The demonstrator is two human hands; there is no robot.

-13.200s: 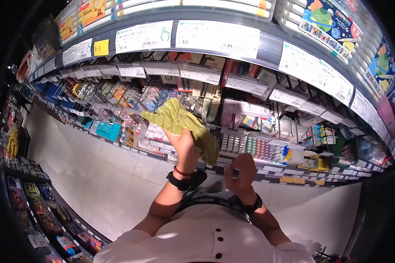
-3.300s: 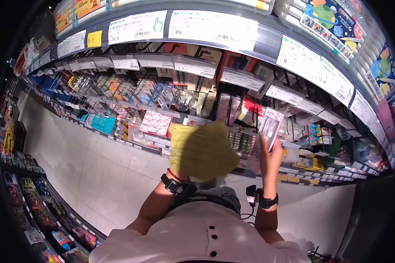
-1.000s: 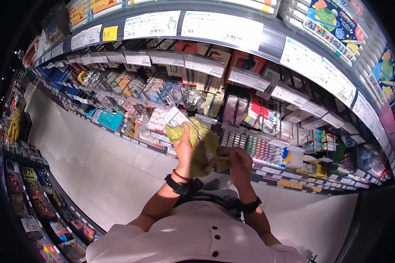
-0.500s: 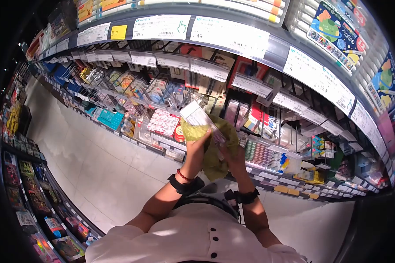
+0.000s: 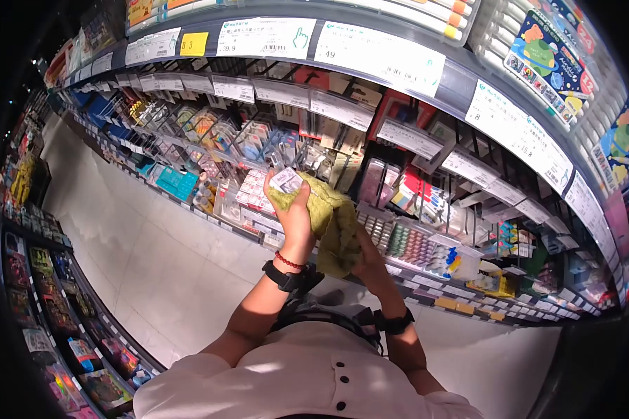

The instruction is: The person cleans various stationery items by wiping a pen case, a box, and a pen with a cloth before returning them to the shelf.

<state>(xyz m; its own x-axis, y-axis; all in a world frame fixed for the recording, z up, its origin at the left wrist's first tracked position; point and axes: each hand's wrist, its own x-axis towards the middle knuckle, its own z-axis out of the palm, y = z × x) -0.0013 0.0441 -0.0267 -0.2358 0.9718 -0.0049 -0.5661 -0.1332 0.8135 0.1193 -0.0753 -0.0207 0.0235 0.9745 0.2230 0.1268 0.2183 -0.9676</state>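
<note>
Left hand [image 5: 295, 218]: raised in front of the shelf rack, palm toward the goods, wrist pointing down to the body
Left fingers: clenched on a small pack [image 5: 286, 180] and on the upper edge of a cloth [image 5: 332, 223], thumb pressed on the pack's lower edge
Small pack: flat, clear with a white printed card, tilted, held at the top of the left hand, just in front of the hanging goods of the middle rows
Cloth: yellow-green, crumpled, draped from the left hand down to the right hand, touching both
Right hand [image 5: 367, 257]: lower than the left, just beside it, back of the hand partly in view under the hanging fold of the cloth
Right fingers: hidden behind the cloth, so grasp or release cannot be told
Left wrist: red bracelet [image 5: 288, 261] above a black watch [image 5: 284, 276]
Right wrist: black band [image 5: 393, 322]
Shelf rack [image 5: 461, 87]: curved rows of hooks with small stationery packs, white price labels [image 5: 379, 56] along each rail
Top shelf: long marker sets [image 5: 538, 38] with a planet print
Floor [image 5: 133, 237]: pale tiles, running along the aisle at the left
Body: white shirt [image 5: 307, 377] with black buttons, at the lower edge
</note>
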